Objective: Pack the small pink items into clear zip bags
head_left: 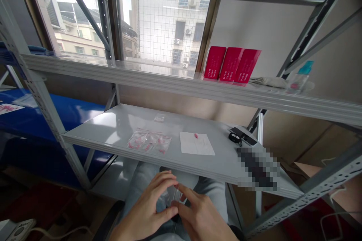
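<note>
Left hand [144, 211] and right hand [201, 214] pinch one clear plastic bag [173, 196], with three red boxes [232, 64] shelved beyond.

We count two hands: the left hand [144, 211] and the right hand [200, 214], with one small clear plastic bag [172, 196] between them. On the lower shelf [113, 128] we count one white paper sheet [195, 145], one pink item [195, 135] on it, one phone [243, 136] and one small packet [159, 118]; the overlapping small plastic bags [149, 141] cannot be counted exactly. On the upper shelf [169, 83] we count three red boxes [232, 64] and one teal-capped bottle [299, 81].
</note>
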A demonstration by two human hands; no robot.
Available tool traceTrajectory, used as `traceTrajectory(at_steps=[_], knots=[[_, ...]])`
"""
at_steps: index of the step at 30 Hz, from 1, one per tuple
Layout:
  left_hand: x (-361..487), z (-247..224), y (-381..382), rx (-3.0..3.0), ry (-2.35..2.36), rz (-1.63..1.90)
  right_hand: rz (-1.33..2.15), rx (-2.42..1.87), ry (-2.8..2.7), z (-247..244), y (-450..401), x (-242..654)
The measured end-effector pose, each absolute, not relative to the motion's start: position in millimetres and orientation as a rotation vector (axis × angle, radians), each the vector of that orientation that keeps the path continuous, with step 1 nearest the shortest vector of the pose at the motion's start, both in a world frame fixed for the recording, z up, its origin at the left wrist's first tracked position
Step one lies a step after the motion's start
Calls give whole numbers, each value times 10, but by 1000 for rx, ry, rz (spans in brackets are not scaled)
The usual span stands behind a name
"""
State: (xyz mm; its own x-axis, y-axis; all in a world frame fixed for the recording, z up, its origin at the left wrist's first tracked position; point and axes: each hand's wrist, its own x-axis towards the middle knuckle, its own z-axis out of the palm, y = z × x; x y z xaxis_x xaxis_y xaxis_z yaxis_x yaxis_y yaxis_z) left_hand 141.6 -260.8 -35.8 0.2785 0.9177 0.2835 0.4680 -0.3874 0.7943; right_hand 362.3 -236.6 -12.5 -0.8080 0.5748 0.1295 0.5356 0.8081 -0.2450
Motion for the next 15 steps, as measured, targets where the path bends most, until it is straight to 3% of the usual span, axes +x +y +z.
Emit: traceTrajectory(at_steps=[4,15], knots=[[1354,-443,-2598,1912,1189,795,343,-772,-2860,-18,-2341,3743],[1521,-442,-2435,1884,1107,876,429,-705,-2778,52,-2284,3845]])
